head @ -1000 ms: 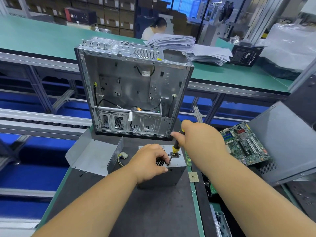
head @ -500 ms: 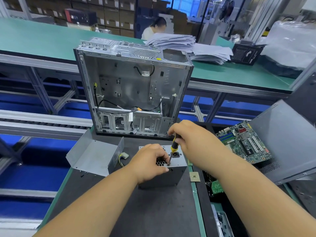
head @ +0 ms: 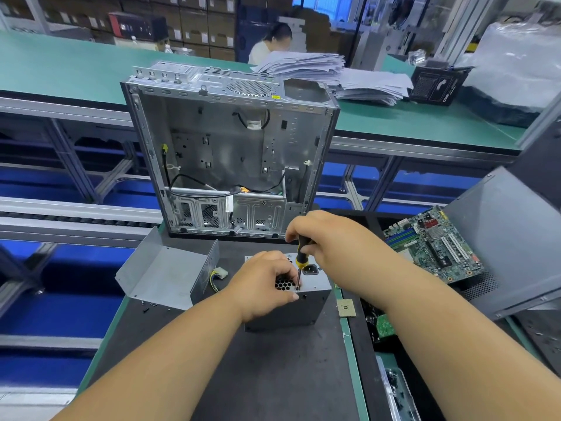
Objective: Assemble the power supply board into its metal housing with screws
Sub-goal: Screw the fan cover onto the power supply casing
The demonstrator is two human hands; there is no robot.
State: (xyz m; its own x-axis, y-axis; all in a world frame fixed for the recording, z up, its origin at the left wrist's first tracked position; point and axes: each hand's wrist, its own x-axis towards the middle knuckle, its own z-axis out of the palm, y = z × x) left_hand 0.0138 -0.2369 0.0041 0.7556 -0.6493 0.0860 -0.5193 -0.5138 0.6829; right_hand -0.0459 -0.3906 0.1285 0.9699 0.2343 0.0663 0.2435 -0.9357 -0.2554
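Just one view here: a wide-angle head-worn cam looking forward and down over the dark matte tabletop point(head: 273, 375), close in on both forearms, with the open silver metal computer case point(head: 230, 153) standing straight ahead and edges visibly bowed.

The right hand point(head: 328, 241) has drawn back toward the computer case point(head: 230, 159), standing the screwdriver point(head: 300, 262) more upright over the power supply housing point(head: 315, 287).
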